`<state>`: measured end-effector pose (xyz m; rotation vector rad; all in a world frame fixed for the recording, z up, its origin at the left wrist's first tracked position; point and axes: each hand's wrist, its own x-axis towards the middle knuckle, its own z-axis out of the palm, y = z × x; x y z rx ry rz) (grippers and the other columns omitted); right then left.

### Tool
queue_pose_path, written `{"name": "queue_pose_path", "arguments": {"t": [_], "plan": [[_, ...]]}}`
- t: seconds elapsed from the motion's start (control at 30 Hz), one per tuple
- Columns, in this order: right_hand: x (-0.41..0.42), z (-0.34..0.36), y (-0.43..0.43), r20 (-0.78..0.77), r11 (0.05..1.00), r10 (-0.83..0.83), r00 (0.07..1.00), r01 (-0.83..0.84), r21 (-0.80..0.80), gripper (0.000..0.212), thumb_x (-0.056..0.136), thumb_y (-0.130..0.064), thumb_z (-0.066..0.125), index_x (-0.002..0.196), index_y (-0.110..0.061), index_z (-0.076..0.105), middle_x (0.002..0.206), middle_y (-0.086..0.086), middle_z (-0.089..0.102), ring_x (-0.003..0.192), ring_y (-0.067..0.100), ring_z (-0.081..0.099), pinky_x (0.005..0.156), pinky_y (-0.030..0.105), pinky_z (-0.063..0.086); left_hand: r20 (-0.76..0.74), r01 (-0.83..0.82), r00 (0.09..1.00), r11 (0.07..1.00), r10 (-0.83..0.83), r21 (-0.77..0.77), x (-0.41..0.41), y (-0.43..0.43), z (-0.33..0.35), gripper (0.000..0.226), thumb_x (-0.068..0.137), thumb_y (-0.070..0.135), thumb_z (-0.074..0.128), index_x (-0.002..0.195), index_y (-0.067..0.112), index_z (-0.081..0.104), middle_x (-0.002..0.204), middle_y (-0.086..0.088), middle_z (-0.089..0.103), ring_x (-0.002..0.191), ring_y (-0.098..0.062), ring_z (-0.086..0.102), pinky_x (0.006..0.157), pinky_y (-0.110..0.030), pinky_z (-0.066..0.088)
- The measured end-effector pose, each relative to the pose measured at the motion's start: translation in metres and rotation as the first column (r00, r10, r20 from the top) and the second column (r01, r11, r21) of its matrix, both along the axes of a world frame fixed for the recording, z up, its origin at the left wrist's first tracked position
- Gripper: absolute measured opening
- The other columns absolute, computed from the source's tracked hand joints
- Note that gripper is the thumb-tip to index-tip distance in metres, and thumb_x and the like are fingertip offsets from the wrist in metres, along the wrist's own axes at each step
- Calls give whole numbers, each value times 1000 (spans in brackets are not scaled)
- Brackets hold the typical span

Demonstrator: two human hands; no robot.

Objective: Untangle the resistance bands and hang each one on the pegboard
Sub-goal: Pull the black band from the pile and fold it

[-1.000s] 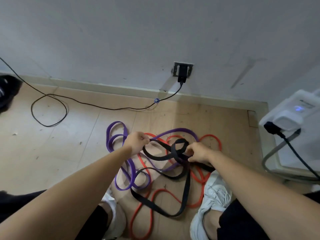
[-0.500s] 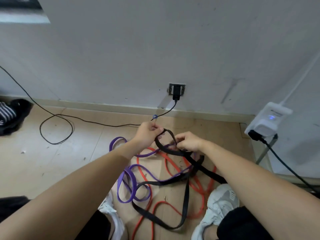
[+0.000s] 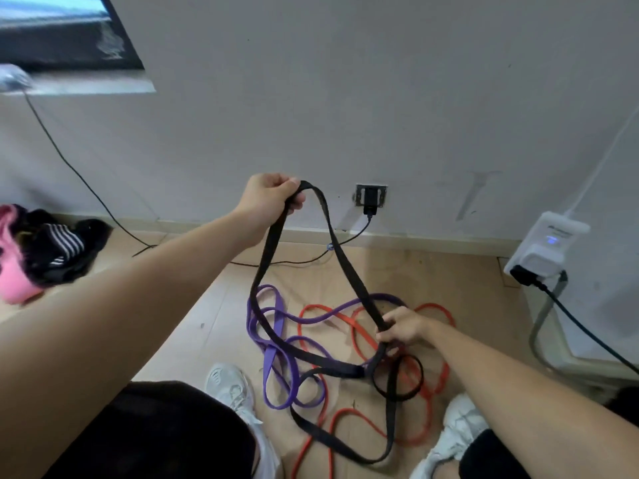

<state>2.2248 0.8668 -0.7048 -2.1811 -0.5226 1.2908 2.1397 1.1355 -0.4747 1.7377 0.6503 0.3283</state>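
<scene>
Above floor (image 3: pixel 193 323), black band (image 3: pixel 349 267), left hand (image 3: pixel 269 197) gripping

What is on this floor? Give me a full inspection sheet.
Surface: pale wooden floor, scuffed.
Job's things: flat black rubber band lifted in a loop, its lower part crossing the purple rubber band and thin red rubber band lying tangled on the floor; pegboard not in view.
Clutter: pink and black clothing heap at left.
Grippers: left hand grips the black band's top; right hand pinches it low.
Cables: thin black cable from plugged wall charger; black cord at white adapter.
Surroundings: grey wall, white shoes.
</scene>
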Motion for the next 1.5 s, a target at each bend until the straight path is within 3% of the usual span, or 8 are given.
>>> {"name": "queue_pose_path", "arguments": {"t": [0.07, 0.37, 0.47, 0.63, 0.83, 1.2, 1.37, 1.5], "plan": [[-6, -7, 1, -11, 1000, -14, 1000, 14, -8, 5, 85, -6, 73, 89, -5, 71, 89, 18, 74, 83, 34, 74, 77, 44, 59, -11, 6, 1000, 1000, -6, 15, -10, 5, 7, 19, 103, 15, 55, 87, 11, 64, 74, -3, 68, 66, -15, 60, 72, -29, 52], [-34, -20, 4, -137, 972, 182, 974, -199, -123, 18, 82, -33, 79, 98, -26, 74, 100, -7, 71, 95, 10, 65, 80, 22, 49, 106, -161, 980, 984, 169, -74, -18, 39, 36, 14, 102, 14, 57, 91, 8, 63, 76, -3, 65, 61, -11, 58, 63, -21, 50], [-40, -29, 4, -41, 965, 210, 977, -214, -154, 30, 83, -27, 78, 111, -19, 71, 102, -8, 66, 101, 11, 61, 85, 23, 44, 67, -208, 975, 976, 212, -67, -22, 48, 24, 15, 102, 15, 57, 89, 10, 64, 76, -2, 65, 62, -11, 57, 62, -21, 49], [-27, -39, -14, 49, 966, 155, 987, -141, -218, 17, 81, -12, 76, 73, -24, 68, 79, -3, 67, 88, 18, 67, 76, 25, 50, -6, -328, 944, 943, 329, -56, -25, 66, 7, 12, 101, 16, 58, 91, 11, 64, 75, -2, 66, 62, -10, 58, 60, -19, 50], [-8, -14, 1, 247, 996, 20, 969, 3, -91, 31, 74, -4, 82, 93, -11, 59, 78, 5, 68, 62, 18, 65, 58, 29, 53, -29, -304, 953, 950, 303, -65, -25, 74, 6, 3, 98, 14, 64, 96, 12, 65, 87, -5, 68, 76, -16, 63, 73, -24, 54], [24, 115, 43, 722, 990, 87, 686, -141, 15, 11, 87, -31, 71, 93, -22, 73, 91, -2, 73, 86, 20, 67, 81, 36, 55, -162, -116, 979, 991, 126, 71, -22, 60, 0, 31, 92, 6, 69, 123, 5, 66, 104, -11, 70, 85, -19, 69, 90, -34, 57], [40, 194, 59, 464, 971, -94, 881, -21, 238, 16, 93, -14, 67, 80, -4, 71, 74, 9, 73, 59, 12, 67, 61, 23, 52, -297, 49, 955, 985, 3, 168, -26, 42, -12, 32, 93, 15, 69, 124, 10, 66, 113, -9, 69, 104, -23, 66, 90, -32, 50], [44, 264, 60, 215, 892, -164, 963, 51, 450, 21, 96, -11, 61, 76, -6, 66, 77, 12, 74, 66, 17, 71, 64, 23, 54, -377, 150, 923, 973, -75, 174, -24, 28, -16, 34, 93, 20, 69, 126, 12, 65, 118, -6, 65, 110, -22, 59, 93, -32, 45]]}}
